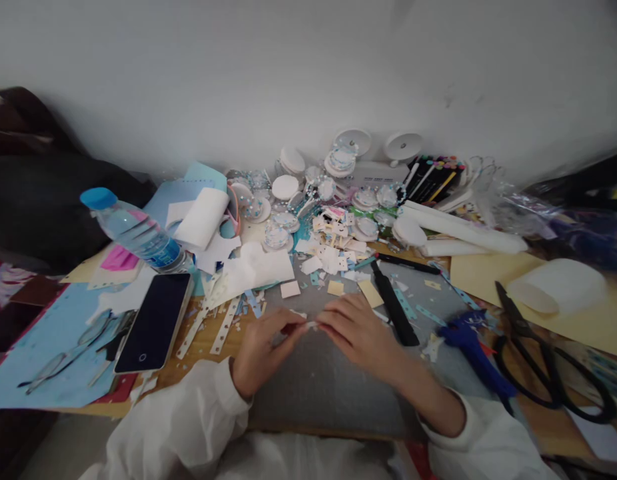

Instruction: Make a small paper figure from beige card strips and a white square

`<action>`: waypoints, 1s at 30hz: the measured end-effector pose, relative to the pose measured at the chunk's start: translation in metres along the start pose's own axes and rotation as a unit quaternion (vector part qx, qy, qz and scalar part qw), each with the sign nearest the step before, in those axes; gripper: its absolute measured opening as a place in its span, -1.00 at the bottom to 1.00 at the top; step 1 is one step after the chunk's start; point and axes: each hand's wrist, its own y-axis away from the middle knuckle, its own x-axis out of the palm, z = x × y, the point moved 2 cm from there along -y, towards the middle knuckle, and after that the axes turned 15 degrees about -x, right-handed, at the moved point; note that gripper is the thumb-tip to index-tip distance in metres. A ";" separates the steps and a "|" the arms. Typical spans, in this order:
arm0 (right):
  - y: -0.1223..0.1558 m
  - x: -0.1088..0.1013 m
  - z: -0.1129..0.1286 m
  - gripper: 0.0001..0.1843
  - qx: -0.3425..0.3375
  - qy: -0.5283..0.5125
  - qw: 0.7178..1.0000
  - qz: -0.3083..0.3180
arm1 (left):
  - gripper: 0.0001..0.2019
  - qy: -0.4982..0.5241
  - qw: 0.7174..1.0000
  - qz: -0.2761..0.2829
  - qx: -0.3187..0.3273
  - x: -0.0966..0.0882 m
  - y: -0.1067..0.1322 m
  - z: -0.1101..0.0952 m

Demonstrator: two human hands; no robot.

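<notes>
Both hands meet over a grey cutting mat (333, 387) near the table's front edge. My left hand (263, 350) is curled, its fingertips pinched on a small white piece (311, 325). My right hand (356, 330) pinches the same piece from the other side, fingers bent. The piece is too small to name. White sleeves cover both forearms. A black utility knife (394, 305) lies just right of my right hand.
A phone (153, 321), glasses (68, 353) and a water bottle (138, 233) lie at the left on blue paper. A blue glue gun (473, 347) and black scissors (548, 367) lie at the right. Round white discs, paper scraps, markers (433, 177) and foam rolls crowd the back.
</notes>
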 end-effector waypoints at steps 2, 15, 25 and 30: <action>0.003 0.002 0.001 -0.82 0.001 0.000 1.000 0.006 | -0.90 0.029 0.999 -0.003 -0.032 -0.001 0.002 0.000; 0.044 -0.007 -0.030 -0.80 0.069 0.073 0.995 -0.021 | -0.78 0.237 0.945 0.043 -0.220 -0.014 0.011 0.009; 0.084 -0.017 -0.048 -0.64 0.286 0.202 0.933 -0.083 | -0.86 0.270 0.936 -0.003 -0.226 -0.027 0.022 0.014; 0.102 -0.002 -0.063 -0.53 0.361 0.210 0.908 -0.021 | -0.89 0.288 0.928 -0.011 -0.237 -0.040 0.036 0.020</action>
